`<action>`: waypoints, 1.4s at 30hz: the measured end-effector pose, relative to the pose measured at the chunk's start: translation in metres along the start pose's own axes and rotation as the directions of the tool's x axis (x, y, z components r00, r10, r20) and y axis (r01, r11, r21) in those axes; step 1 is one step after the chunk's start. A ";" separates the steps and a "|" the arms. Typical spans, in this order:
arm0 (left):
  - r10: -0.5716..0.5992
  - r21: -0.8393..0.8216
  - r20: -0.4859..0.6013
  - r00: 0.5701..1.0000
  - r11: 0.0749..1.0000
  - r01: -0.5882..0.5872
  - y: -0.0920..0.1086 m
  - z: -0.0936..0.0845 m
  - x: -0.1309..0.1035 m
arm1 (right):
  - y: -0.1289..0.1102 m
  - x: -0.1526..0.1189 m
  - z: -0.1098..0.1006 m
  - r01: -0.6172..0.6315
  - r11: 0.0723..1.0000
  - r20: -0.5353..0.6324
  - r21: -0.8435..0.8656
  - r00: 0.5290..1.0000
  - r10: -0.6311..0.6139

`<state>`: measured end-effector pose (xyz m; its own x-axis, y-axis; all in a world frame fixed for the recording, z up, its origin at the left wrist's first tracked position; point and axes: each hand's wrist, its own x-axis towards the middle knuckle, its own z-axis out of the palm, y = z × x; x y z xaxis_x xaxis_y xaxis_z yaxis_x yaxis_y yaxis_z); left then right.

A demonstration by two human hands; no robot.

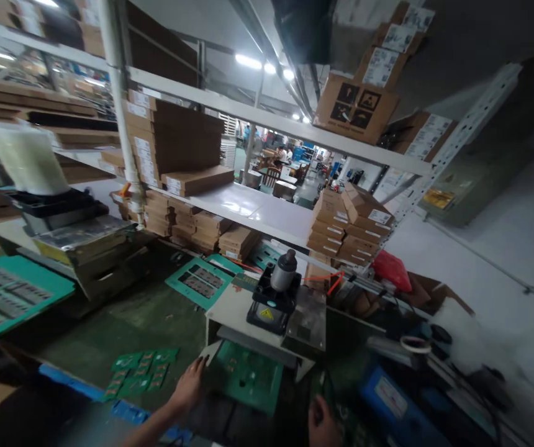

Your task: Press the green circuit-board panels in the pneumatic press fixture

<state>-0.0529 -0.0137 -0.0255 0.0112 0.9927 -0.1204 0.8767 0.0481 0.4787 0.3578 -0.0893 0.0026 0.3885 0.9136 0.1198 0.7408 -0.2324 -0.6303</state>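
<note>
My left hand (pixel 189 386) reaches to the left front corner of a small bench press (pixel 232 308), fingers stretched out and holding nothing that shows. Its fingertips are at the press's side plate, and I cannot tell whether they touch it. Under the press lies a green circuit board panel (pixel 253 382), sticking out at the front. To the right of the panel, my right hand (pixel 321 422) is curled closed, low in the view. What it holds, if anything, is dark and blurred. Several small green circuit boards (pixel 141 371) lie on the bench left of my left hand.
Teal frames (pixel 202 279) lie behind the press and at the far left. Another machine (pixel 81 230) stands on the left. A blue device (pixel 388 397) is at the lower right. Shelves (pixel 267 214) with cardboard boxes (pixel 351 223) cross the back.
</note>
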 end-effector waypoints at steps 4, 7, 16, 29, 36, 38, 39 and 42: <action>0.101 0.005 0.127 0.987 0.995 -0.102 -0.007 -0.013 0.005 | -0.005 -0.009 -0.061 -0.204 0.970 -0.207 -0.134 0.963 0.174; 0.237 -0.018 0.150 0.960 0.971 -0.237 -0.017 -0.015 0.006 | -0.021 -0.014 -0.106 -0.402 0.851 -0.273 -0.337 0.907 0.321; 0.381 -0.084 0.245 0.891 0.924 -0.372 -0.049 -0.010 -0.013 | -0.005 -0.012 -0.129 -0.658 0.585 -0.202 -0.475 0.728 0.655; 0.450 -0.211 0.012 0.893 0.874 -0.438 -0.034 -0.020 -0.020 | -0.012 -0.004 -0.119 -0.728 0.560 -0.253 -0.395 0.672 0.696; 0.497 -0.141 -0.037 0.867 0.857 -0.496 -0.015 -0.029 -0.012 | -0.022 -0.025 -0.115 -0.654 0.595 -0.298 -0.468 0.750 0.590; 0.528 -0.084 -0.001 0.849 0.846 -0.527 -0.009 -0.030 -0.006 | -0.017 -0.026 -0.108 -0.604 0.642 -0.288 -0.471 0.794 0.536; 0.539 -0.057 0.022 0.842 0.841 -0.538 -0.005 -0.030 -0.004 | -0.017 -0.027 -0.105 -0.575 0.666 -0.282 -0.475 0.816 0.504; 0.551 -0.004 0.100 0.829 0.833 -0.553 0.005 -0.029 0.000 | -0.024 -0.034 -0.095 -0.502 0.715 -0.266 -0.486 0.864 0.427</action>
<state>-0.0622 -0.0104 0.0018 0.5404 0.8379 0.0768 0.7222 -0.5087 0.4687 0.3792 -0.1468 0.0868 0.7976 0.6020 0.0385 0.6009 -0.7874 -0.1377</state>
